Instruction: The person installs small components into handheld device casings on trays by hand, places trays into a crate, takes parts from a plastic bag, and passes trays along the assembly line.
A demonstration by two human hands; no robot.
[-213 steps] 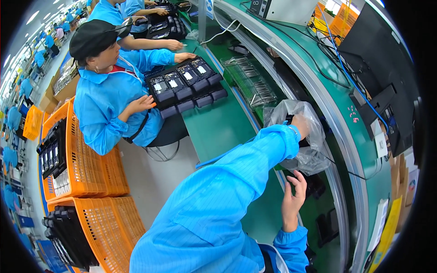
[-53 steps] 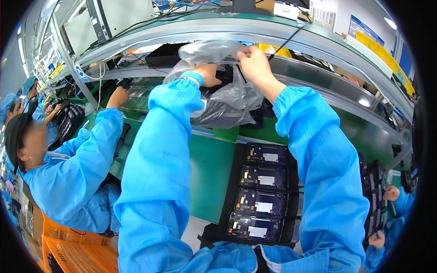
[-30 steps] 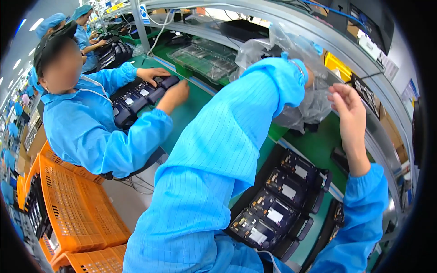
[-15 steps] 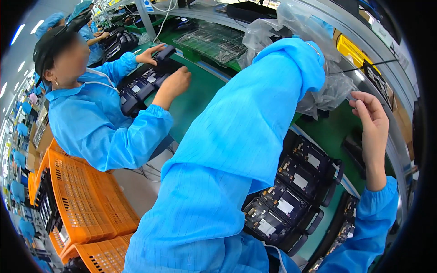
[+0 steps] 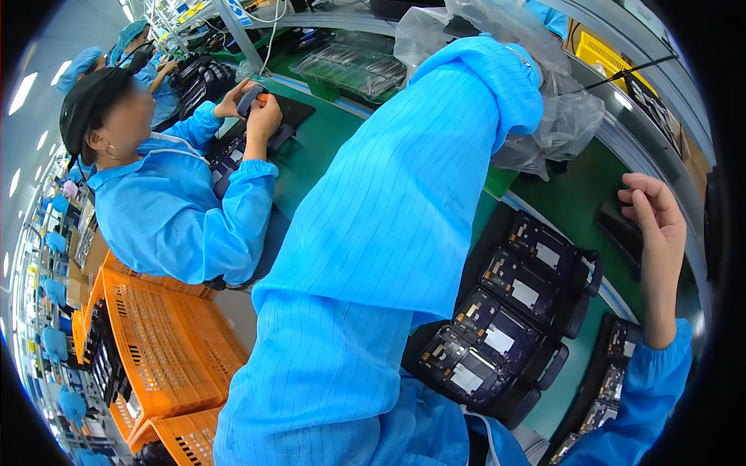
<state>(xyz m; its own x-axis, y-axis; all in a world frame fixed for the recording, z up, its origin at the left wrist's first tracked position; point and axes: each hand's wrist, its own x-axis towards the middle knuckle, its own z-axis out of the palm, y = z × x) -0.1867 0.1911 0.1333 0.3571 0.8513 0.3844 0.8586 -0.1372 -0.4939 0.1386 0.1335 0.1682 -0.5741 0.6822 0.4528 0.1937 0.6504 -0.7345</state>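
My left arm (image 5: 373, 194), in a blue striped sleeve, reaches across the middle toward a crumpled clear plastic bag (image 5: 559, 128). The sleeve hides my left hand, so its fingers do not show. To the right of the bag, my right hand (image 5: 657, 213) is raised with its fingers loosely bent and the thumb a little apart. Nothing shows in it. A dark flat part (image 5: 619, 231) lies just below and left of that hand. Several black device housings (image 5: 497, 339) with circuit boards and white rectangles lie in a row beneath my left arm.
More opened devices (image 5: 614, 380) lie in a dark tray at lower right. On the left a co-worker (image 5: 179, 194) handles a dark part over similar units. Orange crates (image 5: 155, 342) stand at lower left. Clear plastic trays (image 5: 350, 70) and a yellow basket (image 5: 602, 56) are at the back.
My right hand has moved away from the plastic bag, down and right, with its fingers looser. The view has shifted slightly. The co-worker's hands have come together around a dark part.
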